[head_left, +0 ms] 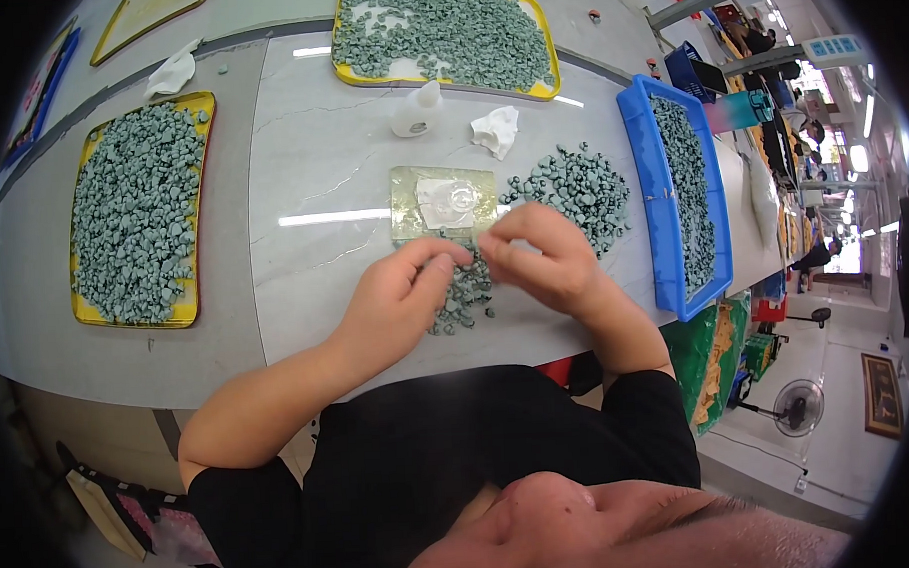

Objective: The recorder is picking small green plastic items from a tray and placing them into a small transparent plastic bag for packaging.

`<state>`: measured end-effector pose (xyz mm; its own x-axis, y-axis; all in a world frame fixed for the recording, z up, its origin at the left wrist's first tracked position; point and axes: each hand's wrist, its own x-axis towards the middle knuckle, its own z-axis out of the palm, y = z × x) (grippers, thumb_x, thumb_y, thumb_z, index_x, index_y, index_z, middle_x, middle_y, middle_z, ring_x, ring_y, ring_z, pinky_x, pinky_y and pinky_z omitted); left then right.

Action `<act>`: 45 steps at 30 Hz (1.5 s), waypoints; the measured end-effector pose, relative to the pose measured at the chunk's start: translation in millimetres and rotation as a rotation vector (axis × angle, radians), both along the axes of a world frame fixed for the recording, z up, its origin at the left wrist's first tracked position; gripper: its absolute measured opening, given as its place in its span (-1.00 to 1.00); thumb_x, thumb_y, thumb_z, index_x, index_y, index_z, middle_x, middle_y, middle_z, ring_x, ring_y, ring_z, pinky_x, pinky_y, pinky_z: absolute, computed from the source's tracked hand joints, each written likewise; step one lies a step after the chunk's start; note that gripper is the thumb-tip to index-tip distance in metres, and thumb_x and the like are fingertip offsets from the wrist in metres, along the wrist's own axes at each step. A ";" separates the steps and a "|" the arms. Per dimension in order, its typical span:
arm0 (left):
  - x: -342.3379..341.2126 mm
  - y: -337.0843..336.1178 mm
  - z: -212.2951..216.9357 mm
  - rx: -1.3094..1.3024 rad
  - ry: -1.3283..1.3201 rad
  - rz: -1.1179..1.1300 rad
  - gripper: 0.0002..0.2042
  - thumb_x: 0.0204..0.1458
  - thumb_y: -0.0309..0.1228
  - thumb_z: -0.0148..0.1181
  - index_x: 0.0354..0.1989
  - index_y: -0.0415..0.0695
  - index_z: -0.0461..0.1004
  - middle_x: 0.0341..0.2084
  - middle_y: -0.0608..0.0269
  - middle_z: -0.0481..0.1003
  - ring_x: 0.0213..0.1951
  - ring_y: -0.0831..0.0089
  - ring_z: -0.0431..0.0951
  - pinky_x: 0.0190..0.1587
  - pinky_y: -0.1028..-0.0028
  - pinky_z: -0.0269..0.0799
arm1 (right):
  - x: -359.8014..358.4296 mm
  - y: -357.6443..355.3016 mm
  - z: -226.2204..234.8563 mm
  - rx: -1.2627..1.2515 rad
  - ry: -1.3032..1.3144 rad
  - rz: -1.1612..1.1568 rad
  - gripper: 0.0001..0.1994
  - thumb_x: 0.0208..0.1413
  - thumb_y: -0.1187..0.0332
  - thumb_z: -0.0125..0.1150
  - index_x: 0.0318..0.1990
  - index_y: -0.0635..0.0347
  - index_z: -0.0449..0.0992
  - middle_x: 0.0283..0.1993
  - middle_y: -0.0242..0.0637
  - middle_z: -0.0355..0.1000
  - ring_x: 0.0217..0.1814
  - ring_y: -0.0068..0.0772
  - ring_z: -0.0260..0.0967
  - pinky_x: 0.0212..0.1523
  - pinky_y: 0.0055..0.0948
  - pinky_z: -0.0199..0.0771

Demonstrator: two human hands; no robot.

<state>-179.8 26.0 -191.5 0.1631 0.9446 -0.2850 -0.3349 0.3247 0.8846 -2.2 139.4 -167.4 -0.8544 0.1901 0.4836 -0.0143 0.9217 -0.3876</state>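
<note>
My left hand [400, 294] and my right hand [549, 261] come close together over the table, fingers pinched. Whatever is between the fingertips is too small or hidden to make out. Just below them lies a small heap of grey-green pebble-like pieces [463, 302]. Beyond the fingertips rests a translucent yellowish pad [408, 192], bearing a piece of white paper [434, 213] and a small clear round dish [461, 196]. To the right of the pad, a larger pile of darker green pieces [577, 195] spreads over the table top, close to my right hand.
Yellow-rimmed trays of green pieces stand at the left [137, 210] and far side [446, 39]. A blue bin [657, 212] holds more at the right, near a teal bottle [739, 112]. A white plastic bottle [418, 112] and crumpled tissue [495, 131] sit behind the pad.
</note>
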 end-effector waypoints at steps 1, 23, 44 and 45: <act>-1.7 0.6 -0.3 -0.121 -0.285 0.032 -0.82 0.22 -0.38 -0.12 -0.12 -0.19 0.33 -0.53 0.41 0.28 -0.62 0.71 0.06 -0.59 0.68 0.05 | 0.3 5.2 -4.3 0.098 -0.002 -0.065 -0.73 -0.29 0.62 0.30 -0.31 0.32 0.50 -0.39 -0.23 0.39 -0.43 -0.31 0.37 -0.47 -0.41 0.37; -0.7 16.1 4.6 -0.159 -0.327 0.248 -0.83 0.18 -0.49 -0.14 -0.11 -0.27 0.29 -0.43 0.32 0.32 -0.60 0.73 0.11 -0.61 0.68 0.04 | 9.4 25.7 -17.9 0.273 0.016 -0.183 -0.70 -0.33 0.64 0.31 -0.31 0.34 0.50 -0.36 -0.24 0.39 -0.40 -0.28 0.38 -0.44 -0.41 0.40; -13.3 4.9 0.3 -0.168 -0.288 0.221 -0.84 0.15 -0.48 0.00 -0.12 -0.21 0.32 -0.31 0.23 0.43 -0.63 0.76 0.08 -0.62 0.71 0.02 | -9.5 14.4 -18.3 0.489 -0.046 -0.148 -0.73 -0.30 0.53 0.17 -0.31 0.36 0.51 -0.32 -0.23 0.38 -0.32 -0.28 0.39 -0.41 -0.43 0.44; -13.4 4.7 -0.3 -0.173 -0.296 0.224 -0.85 0.15 -0.48 0.00 -0.13 -0.20 0.32 -0.32 0.22 0.44 -0.63 0.76 0.08 -0.63 0.71 0.01 | -9.9 14.2 -18.6 0.494 -0.044 -0.147 -0.73 -0.30 0.54 0.17 -0.31 0.36 0.51 -0.32 -0.23 0.38 -0.33 -0.28 0.39 -0.41 -0.44 0.44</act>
<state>-193.2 30.7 -191.7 0.0581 0.9082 -0.4146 -0.6463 0.3507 0.6777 -12.0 153.6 -186.0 -0.8572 0.0681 0.5104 0.1360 0.9860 0.0968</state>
